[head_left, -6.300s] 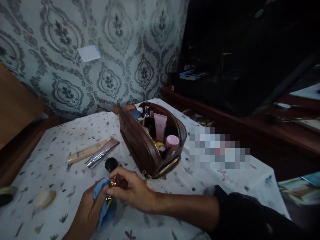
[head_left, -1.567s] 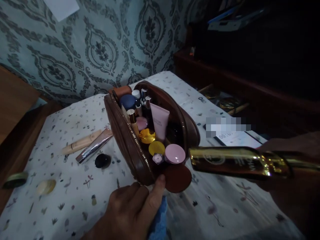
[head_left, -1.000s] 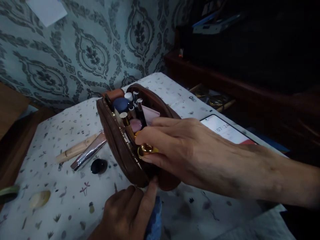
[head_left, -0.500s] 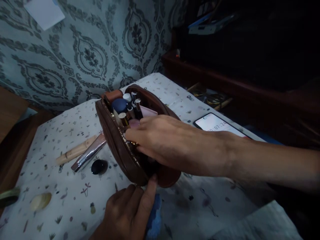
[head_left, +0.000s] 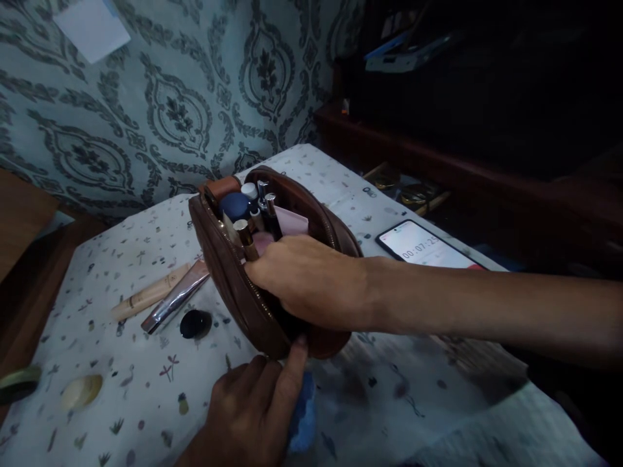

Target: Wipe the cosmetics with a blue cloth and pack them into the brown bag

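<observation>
A brown leather pouch (head_left: pixel 228 266) stands unzipped on the patterned tablecloth (head_left: pixel 146 389), packed with cosmetics: a blue jar (head_left: pixel 234 205), a pink tube (head_left: pixel 292 222) and several slim bottles. My right hand (head_left: pixel 311 282) reaches in from the right. Its fingers curl down inside the pouch's near end, and what they hold is hidden. My left hand (head_left: pixel 253 408) rests on the table in front of the pouch. It is closed on a blue cloth (head_left: pixel 302 415), with its forefinger pressed against the pouch's front end.
Left of the pouch lie a beige tube (head_left: pixel 146 297), a silvery tube (head_left: pixel 178 299) and a black cap (head_left: pixel 195 322). A pale round piece (head_left: pixel 82 391) and a green-rimmed lid (head_left: pixel 17 384) sit at the left edge. A lit phone (head_left: pixel 423 246) lies to the right, by dark wooden furniture (head_left: pixel 438 162).
My right hand brought a gold bottle to the pouch and has pushed deeper into it; the bottle no longer shows. My left hand stays pressed at the pouch's front.
</observation>
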The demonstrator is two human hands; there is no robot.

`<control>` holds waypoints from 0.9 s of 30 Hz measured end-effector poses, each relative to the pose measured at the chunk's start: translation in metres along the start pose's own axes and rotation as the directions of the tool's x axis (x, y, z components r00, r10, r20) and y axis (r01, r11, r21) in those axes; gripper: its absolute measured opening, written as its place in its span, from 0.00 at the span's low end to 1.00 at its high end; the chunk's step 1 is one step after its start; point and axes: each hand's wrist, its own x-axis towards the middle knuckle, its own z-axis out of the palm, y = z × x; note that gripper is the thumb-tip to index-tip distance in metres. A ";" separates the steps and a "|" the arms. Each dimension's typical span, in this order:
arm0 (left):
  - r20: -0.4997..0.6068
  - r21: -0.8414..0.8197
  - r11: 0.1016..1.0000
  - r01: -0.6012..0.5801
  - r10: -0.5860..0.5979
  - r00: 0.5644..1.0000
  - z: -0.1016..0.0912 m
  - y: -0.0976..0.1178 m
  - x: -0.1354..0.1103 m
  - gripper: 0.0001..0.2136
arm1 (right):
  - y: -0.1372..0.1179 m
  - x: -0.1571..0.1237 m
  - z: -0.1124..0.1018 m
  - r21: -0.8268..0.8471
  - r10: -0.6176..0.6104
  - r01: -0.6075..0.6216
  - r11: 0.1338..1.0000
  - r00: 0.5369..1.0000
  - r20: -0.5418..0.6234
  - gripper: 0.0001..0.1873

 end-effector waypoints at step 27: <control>0.024 0.025 1.000 -0.012 0.012 1.000 0.001 0.000 -0.006 0.30 | 0.002 -0.022 -0.015 0.259 -0.039 0.031 0.965 0.999 0.024 0.07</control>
